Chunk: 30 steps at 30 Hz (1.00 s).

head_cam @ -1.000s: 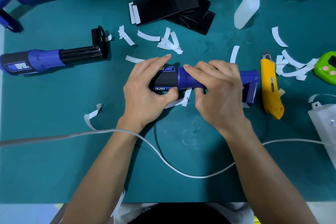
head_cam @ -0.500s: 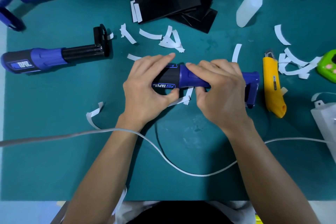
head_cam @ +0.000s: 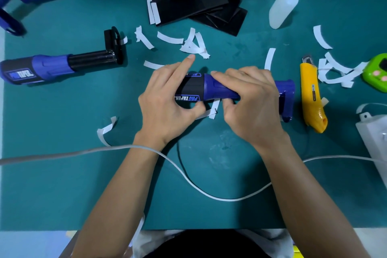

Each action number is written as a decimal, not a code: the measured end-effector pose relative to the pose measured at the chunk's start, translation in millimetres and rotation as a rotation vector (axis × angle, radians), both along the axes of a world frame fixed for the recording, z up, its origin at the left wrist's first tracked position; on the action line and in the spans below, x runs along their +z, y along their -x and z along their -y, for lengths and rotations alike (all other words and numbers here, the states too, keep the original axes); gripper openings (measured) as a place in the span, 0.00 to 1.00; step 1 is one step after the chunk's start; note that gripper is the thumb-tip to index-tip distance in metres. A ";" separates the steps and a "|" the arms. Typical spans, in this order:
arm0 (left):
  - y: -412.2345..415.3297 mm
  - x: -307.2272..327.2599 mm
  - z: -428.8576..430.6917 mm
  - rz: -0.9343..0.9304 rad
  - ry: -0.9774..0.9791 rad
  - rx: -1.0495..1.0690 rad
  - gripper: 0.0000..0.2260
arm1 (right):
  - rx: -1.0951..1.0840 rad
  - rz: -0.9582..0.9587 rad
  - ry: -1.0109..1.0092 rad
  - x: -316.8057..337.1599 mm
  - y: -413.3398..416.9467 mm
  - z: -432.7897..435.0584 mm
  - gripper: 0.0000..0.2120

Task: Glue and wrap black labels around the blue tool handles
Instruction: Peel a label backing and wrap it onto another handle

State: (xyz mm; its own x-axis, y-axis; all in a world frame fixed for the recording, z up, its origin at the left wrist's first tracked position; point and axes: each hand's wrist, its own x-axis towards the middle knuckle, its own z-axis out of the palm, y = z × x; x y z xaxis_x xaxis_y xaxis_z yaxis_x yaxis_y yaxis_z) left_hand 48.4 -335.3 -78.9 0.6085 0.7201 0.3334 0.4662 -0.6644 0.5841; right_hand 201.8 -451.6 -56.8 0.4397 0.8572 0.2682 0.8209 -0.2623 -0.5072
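Gripping blue tool handle (head_cam: 217,90), both hands: left hand (head_cam: 165,102) curls round its black label (head_cam: 189,89) end, right hand (head_cam: 254,100) clasps blue middle.

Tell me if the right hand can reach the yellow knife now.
Probably yes: the yellow knife lies uncovered to the right of the right hand, which first must release the blue handle.

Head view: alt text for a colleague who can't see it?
The right hand grips a blue tool handle over a green mat while the left hand pinches the black label round its end. Spare black labels, a squeeze bottle and a yellow knife lie nearby.
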 end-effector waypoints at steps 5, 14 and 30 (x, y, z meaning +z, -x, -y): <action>0.9 2.8 -2.9 -0.003 0.158 -0.040 0.37 | -0.014 0.061 0.001 -3.0 2.3 0.5 0.26; 2.1 0.4 -2.7 0.159 0.327 0.018 0.38 | 0.009 0.172 -0.039 -1.8 9.6 -1.8 0.22; 4.2 5.0 -7.1 0.195 0.466 0.076 0.42 | 0.088 0.238 -0.030 1.4 6.7 -1.4 0.24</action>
